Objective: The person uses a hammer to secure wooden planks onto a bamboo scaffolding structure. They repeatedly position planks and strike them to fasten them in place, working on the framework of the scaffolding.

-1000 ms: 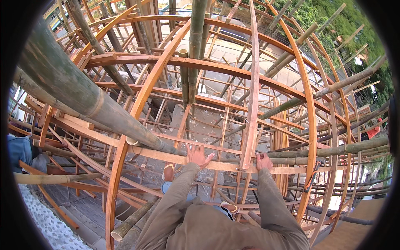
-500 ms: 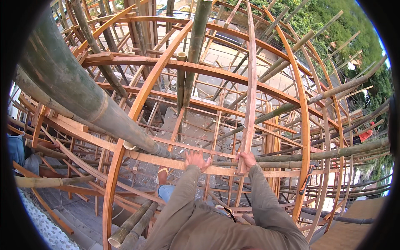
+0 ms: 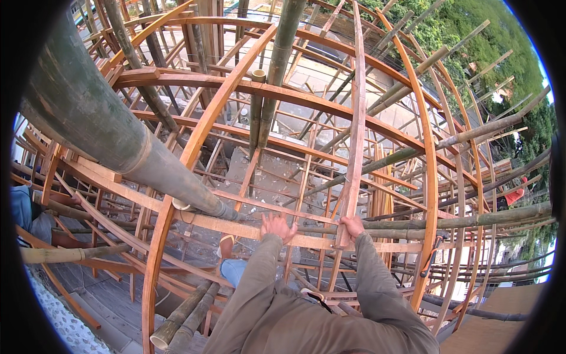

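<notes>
My left hand point(image 3: 278, 228) lies with its fingers spread on the pale horizontal wooden beam point(image 3: 312, 242) in front of me, just right of the lower end of a thick bamboo pole point(image 3: 171, 180). Farther right, my right hand point(image 3: 352, 228) is wrapped round the near end of a long wooden beam point(image 3: 357, 118). That beam stretches away from me, past a curved crosswise beam point(image 3: 295, 99), and its near end meets the horizontal beam. A tool with an orange and black handle point(image 3: 431, 258) hangs near the upright curved beam point(image 3: 430, 171) at the right.
Bamboo poles and timber frames surround me, with rubble-strewn ground point(image 3: 236, 171) far below. Someone's sandalled foot point(image 3: 226, 246) shows beneath the beam. A person in blue point(image 3: 23, 209) is at the left edge, and one in red point(image 3: 515, 194) at the far right. Cut bamboo point(image 3: 177, 321) lies lower left.
The view has shifted slightly. Both hands keep their places, the left on the horizontal beam and the right on the long beam's end.
</notes>
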{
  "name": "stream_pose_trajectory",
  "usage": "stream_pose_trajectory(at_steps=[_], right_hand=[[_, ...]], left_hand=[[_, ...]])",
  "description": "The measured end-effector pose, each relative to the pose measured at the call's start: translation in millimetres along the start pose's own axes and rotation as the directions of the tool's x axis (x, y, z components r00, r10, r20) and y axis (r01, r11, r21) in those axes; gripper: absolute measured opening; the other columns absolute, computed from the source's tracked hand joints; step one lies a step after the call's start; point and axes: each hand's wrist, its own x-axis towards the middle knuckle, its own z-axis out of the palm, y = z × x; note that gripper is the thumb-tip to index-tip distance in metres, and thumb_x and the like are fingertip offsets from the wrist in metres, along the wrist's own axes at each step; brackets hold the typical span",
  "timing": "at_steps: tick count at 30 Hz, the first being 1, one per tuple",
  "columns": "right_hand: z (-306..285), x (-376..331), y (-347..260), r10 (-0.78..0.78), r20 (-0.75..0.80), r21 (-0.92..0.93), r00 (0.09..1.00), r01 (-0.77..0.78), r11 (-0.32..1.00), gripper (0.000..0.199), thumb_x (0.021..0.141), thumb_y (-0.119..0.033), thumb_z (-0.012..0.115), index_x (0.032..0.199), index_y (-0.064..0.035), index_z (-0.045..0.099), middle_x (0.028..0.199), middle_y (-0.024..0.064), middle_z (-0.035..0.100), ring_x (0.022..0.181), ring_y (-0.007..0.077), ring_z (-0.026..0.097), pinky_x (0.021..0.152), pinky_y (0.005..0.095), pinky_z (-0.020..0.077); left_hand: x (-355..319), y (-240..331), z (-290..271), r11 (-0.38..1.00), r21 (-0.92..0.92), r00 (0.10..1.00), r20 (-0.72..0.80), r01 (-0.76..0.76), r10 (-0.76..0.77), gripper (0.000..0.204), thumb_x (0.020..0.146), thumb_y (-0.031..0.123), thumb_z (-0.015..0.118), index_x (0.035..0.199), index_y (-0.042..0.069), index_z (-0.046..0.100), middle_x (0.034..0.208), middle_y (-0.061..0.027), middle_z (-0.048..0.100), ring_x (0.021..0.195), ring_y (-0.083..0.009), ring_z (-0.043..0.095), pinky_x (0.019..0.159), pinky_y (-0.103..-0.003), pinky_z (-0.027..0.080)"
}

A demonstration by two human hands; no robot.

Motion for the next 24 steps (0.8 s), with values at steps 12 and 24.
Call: stream_pose_trajectory(at_steps=[12, 24], right_hand=[[-26, -1, -13, -0.158, -0.014, -0.324, 0.987, 0.145, 0.935, 0.037, 0.072, -0.021, 0.077, 0.098, 0.0058, 0.073, 0.089, 0.0142, 0.074, 0.083, 0.024, 0.072, 0.077, 0.0371, 0.0566], [-4, -13, 14, -0.372, -0.208, -0.093, 0.905, 0.36, 0.928, 0.054, 0.087, -0.042, 0.073, 0.11, 0.0068, 0.07, 0.106, 0.0214, 0.073, 0.104, 0.0318, 0.07, 0.089, 0.0395, 0.053]], left_hand=[[-1, -5, 7, 0.999, -0.05, 0.995, -0.099, -0.014, 0.009, 0.067, 0.088, 0.053, 0.06, 0.126, -0.002, 0.061, 0.13, -0.023, 0.063, 0.134, -0.0392, 0.047, 0.122, -0.057, 0.018], [-1, 2, 0, 0.998, 0.069, 1.0, -0.029, -0.006, 0.008, 0.072, 0.09, 0.057, 0.056, 0.134, 0.001, 0.056, 0.126, -0.0225, 0.066, 0.134, -0.037, 0.05, 0.12, -0.057, 0.022]])
